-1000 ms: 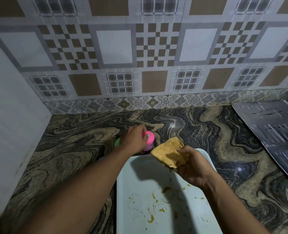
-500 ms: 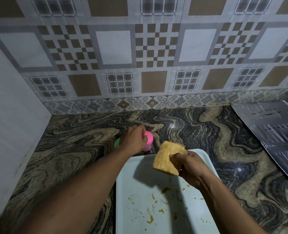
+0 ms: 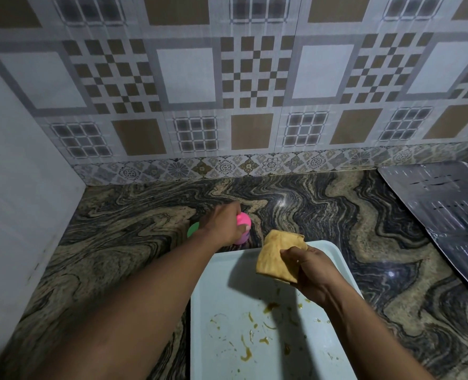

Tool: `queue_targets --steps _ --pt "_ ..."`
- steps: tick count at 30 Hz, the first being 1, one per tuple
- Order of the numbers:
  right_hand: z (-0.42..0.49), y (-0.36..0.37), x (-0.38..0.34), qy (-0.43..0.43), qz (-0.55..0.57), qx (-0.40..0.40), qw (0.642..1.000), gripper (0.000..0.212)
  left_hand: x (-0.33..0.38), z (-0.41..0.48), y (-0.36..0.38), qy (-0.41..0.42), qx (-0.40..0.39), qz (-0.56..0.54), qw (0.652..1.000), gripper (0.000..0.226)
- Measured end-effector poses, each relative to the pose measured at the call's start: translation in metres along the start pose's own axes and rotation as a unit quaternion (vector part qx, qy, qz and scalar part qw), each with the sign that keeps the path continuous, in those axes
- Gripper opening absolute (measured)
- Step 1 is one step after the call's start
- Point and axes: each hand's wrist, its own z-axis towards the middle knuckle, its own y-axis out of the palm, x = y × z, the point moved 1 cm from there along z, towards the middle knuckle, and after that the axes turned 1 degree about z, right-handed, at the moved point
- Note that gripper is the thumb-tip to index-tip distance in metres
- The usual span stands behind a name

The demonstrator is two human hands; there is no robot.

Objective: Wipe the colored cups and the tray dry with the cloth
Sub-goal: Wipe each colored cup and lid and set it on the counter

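Small pink plastic cup (image 3: 243, 227) clasped by left hand (image 3: 221, 226), twelve o'clock of pale blue tray (image 3: 213, 283); folded tan cloth (image 3: 278, 259) pinched by right hand (image 3: 313, 272). Cup judged light, slippery; sidewall grip advised.

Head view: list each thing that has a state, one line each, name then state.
pink cup: on the counter, gripped by the left hand
green cup: behind the left wrist, mostly hidden
cloth: folded, held in the right hand above the tray
tray: flat on the counter, smeared with brownish stains, not yet clean
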Motion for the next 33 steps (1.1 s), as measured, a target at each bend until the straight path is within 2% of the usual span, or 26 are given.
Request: queue_targets --steps 2,7,14,18,20,25,28,33 --pt "-0.002 0.001 0.001 0.012 0.005 -0.009 1.000 0.012 0.001 -0.001 0.000 -0.006 -0.009 0.005 1.000 0.032" --pt "-0.008 -0.002 0.001 0.027 0.005 -0.037 0.999 0.011 0.002 -0.004 -0.001 -0.003 -0.013 0.015 1.000 0.034" --pt "-0.025 -0.008 0.003 0.042 0.039 -0.061 0.996 0.031 -0.002 -0.028 0.002 0.010 -0.004 -0.016 1.000 0.072" --pt "-0.037 -0.006 0.007 0.040 0.032 -0.092 0.994 0.049 -0.003 -0.048 -0.006 0.016 0.012 -0.020 1.000 0.067" --pt "-0.043 -0.005 0.010 0.034 0.013 -0.109 0.993 0.052 -0.004 -0.060 -0.009 0.013 0.026 -0.025 0.999 0.058" --pt "-0.049 -0.003 0.019 0.032 -0.091 -0.148 0.984 0.035 -0.005 -0.101 -0.012 0.012 0.102 -0.045 0.994 0.017" --pt "-0.054 0.001 0.026 0.028 -0.205 -0.160 0.965 0.027 -0.011 -0.133 -0.004 -0.033 0.104 -0.067 0.992 0.012" --pt "-0.050 0.016 0.034 -0.016 -0.393 -0.149 0.907 0.027 -0.031 -0.180 0.021 -0.121 0.103 -0.087 0.983 0.020"
